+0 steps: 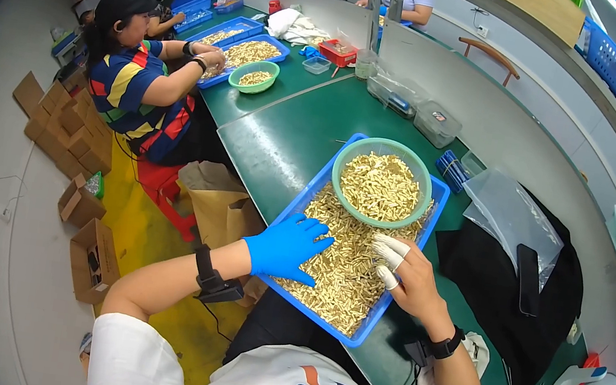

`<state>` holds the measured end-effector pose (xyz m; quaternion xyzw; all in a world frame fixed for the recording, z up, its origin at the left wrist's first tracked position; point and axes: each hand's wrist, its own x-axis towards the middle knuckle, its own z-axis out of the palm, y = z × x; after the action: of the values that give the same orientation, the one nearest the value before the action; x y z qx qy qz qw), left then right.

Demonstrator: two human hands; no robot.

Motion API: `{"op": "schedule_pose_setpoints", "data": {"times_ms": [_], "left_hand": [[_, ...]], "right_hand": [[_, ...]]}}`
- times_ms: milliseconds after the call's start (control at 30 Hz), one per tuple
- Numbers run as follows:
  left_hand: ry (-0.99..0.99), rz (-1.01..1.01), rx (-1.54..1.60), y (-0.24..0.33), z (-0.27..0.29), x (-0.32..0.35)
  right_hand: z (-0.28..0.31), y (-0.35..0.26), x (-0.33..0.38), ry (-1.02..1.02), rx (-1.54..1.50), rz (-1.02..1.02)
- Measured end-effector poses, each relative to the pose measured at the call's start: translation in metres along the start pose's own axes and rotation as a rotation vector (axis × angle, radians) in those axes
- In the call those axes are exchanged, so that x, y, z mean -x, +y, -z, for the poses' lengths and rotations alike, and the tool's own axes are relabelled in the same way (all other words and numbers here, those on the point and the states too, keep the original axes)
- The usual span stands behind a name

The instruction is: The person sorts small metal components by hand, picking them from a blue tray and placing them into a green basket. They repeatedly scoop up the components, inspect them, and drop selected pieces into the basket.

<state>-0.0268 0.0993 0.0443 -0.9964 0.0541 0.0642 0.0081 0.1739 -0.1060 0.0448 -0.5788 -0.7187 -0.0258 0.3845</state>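
While both hands rest in the blue tray (299, 201), the head view reads as follows.
Left hand (286, 246): blue glove, fingers spread flat on the small pale-gold pieces (343, 276), grip apart, nothing held.
Right hand (407, 273): white finger cots on the fingertips (391, 248), fingers loosely apart at the tray's right edge, touching the pieces, clamped on nothing.
Pieces: heaped loose in the tray, near centre of the green surface (283, 142); more fill the green bowl (344, 158) at the tray's far end.
Handling: likely light, hard, smooth, prone to scatter; best pinched singly or scooped.
Far left: another person (134, 81) at a similar tray.
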Motion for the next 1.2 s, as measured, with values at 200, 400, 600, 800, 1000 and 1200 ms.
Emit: {"op": "schedule_pose_setpoints", "data": {"times_ms": [200, 400, 600, 800, 1000, 1200], "left_hand": [[-0.004, -0.243, 0.052, -0.004, -0.019, -0.012], [-0.188, -0.056, 0.178, 0.001, -0.029, -0.018], [0.035, 0.289, 0.453, 0.006, -0.025, -0.014], [0.286, 0.648, 2.074, 0.04, -0.042, -0.028], [0.617, -0.039, 3.259, 0.08, -0.074, -0.041], [0.861, 0.31, 2.75, 0.092, -0.028, -0.043]], "right_hand": [[-0.006, -0.001, 0.002, -0.017, -0.027, 0.002], [-0.008, 0.0, 0.003, -0.044, -0.012, 0.027], [-0.003, -0.001, 0.006, -0.036, -0.02, 0.02], [-0.011, -0.001, 0.006, -0.056, -0.083, 0.011], [-0.021, -0.004, 0.005, -0.049, -0.176, -0.039], [-0.02, -0.01, 0.004, -0.064, -0.102, -0.024]]}}
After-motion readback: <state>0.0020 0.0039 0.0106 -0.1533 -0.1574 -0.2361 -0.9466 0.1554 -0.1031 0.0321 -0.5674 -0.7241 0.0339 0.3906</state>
